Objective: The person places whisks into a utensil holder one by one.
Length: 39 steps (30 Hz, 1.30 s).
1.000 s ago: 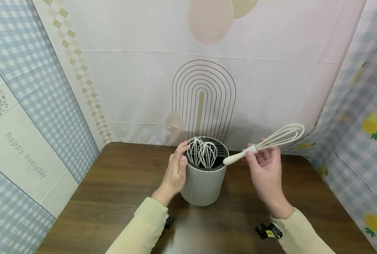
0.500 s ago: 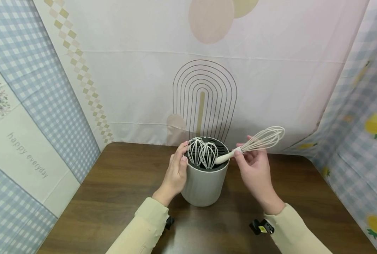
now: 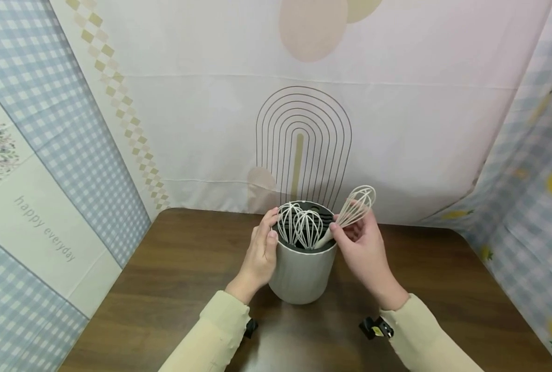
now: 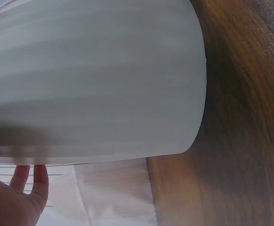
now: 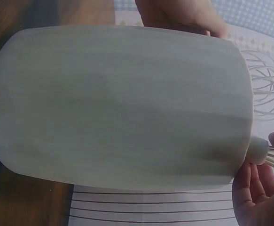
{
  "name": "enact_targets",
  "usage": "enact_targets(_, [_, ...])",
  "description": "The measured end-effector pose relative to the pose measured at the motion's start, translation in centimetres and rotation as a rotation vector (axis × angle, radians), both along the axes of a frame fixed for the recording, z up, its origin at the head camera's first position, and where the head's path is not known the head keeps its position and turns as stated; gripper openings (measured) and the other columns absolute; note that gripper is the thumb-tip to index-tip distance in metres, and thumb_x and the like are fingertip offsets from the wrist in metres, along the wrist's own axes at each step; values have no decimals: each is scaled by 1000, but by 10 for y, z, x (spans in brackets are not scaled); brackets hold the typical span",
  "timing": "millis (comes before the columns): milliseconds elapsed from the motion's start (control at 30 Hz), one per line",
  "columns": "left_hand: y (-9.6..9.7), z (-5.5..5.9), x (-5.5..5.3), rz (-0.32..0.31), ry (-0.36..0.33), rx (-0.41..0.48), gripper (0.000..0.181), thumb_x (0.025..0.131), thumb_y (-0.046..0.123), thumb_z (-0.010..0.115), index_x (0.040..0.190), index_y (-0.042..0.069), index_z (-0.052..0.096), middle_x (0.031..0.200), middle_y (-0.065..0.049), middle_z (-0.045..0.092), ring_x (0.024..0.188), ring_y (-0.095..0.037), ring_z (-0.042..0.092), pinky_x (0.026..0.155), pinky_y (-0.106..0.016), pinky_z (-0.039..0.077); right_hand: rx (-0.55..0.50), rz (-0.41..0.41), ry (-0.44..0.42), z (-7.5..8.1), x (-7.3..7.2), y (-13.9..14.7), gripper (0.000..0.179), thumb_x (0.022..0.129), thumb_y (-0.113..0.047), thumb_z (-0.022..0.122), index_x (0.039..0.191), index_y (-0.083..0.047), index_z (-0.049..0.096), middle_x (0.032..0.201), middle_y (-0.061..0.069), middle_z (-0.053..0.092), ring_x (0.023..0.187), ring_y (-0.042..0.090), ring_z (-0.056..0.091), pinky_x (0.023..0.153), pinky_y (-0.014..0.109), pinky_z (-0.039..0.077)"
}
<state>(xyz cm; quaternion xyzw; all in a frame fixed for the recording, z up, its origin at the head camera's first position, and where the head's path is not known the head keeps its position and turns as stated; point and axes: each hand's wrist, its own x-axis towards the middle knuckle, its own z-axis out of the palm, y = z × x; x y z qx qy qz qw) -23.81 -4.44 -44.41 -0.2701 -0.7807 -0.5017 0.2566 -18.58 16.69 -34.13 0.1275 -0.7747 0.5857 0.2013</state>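
Observation:
A ribbed pale utensil holder [image 3: 301, 279] with a dark slotted insert stands upright on the table. Two white whisks [image 3: 289, 223] lean in it at the left and middle, wire loops up. My left hand [image 3: 259, 256] rests against its left side, thumb near the front rim and fingers farther back. At the right rim, my right hand [image 3: 362, 248] pinches a third whisk [image 3: 354, 207] at the collar, where handle meets wires. That whisk leans right, its handle lowered into the holder and mostly hidden. In the right wrist view its collar [image 5: 257, 149] shows just above the rim.
The holder stands on a dark brown wooden table [image 3: 173, 289], near its back edge. A patterned cloth [image 3: 201, 129] hangs behind, with checked cloths on both sides. Each wrist carries a small black device [image 3: 373, 328] by the sleeve.
My right hand has moved left to the holder, tilting the whisk more upright as its handle passes down inside the rim. The left hand has stayed against the holder.

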Motion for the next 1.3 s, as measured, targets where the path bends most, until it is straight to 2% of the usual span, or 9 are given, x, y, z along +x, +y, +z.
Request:
enact_targets(200, [-1,-1,2,11,6,-2,45,107,33,25,140,8,42,153,-3,35,125,-30,40,99,-51,36,70,-23,19,4,2,-5,58,88,5,65,137,4,35,110,22,62,91,24,62,77,23,51])
enact_targets(367, [-3,1,0,21,10,2,46,107,35,23,140,9,42,153,-2,35,125,-29,40,99,-50,35,81,-16,54,3,-1,-9,57,87,4,67,135,4,36,106,20,62,89,26,59,77,24,50])
enact_targets(600, [-4,-1,-2,15,9,4,47,107,36,23,140,8,41,152,-6,35,125,-31,39,98,-51,35,176,-4,91,-3,1,-8,63,86,2,70,138,2,34,111,23,59,98,34,58,84,42,48])
enact_targets(767, [-4,-3,1,19,-1,12,47,107,37,23,139,8,42,152,-4,35,125,-31,39,98,-52,35,186,23,122,-5,3,-7,61,85,3,70,136,6,36,115,24,56,101,40,56,85,42,48])
enact_targets(933, [-1,-4,1,15,-7,15,50,106,41,21,139,9,42,153,-1,34,125,-29,39,99,-50,35,167,37,160,-7,5,-2,54,87,3,67,134,7,40,116,25,54,101,39,56,86,42,47])
enact_targets(1167, [1,-3,-2,4,2,16,49,107,39,21,139,8,42,152,-4,35,125,-30,40,99,-51,35,209,-27,217,-12,8,7,43,91,2,61,131,5,45,117,20,55,102,29,55,89,38,45])
enact_targets(1300, [0,-6,-3,8,-4,16,47,107,38,22,139,9,41,153,-2,35,125,-29,39,99,-51,35,245,-79,191,-25,3,21,41,94,-2,59,133,2,45,119,17,55,107,31,54,89,38,44])
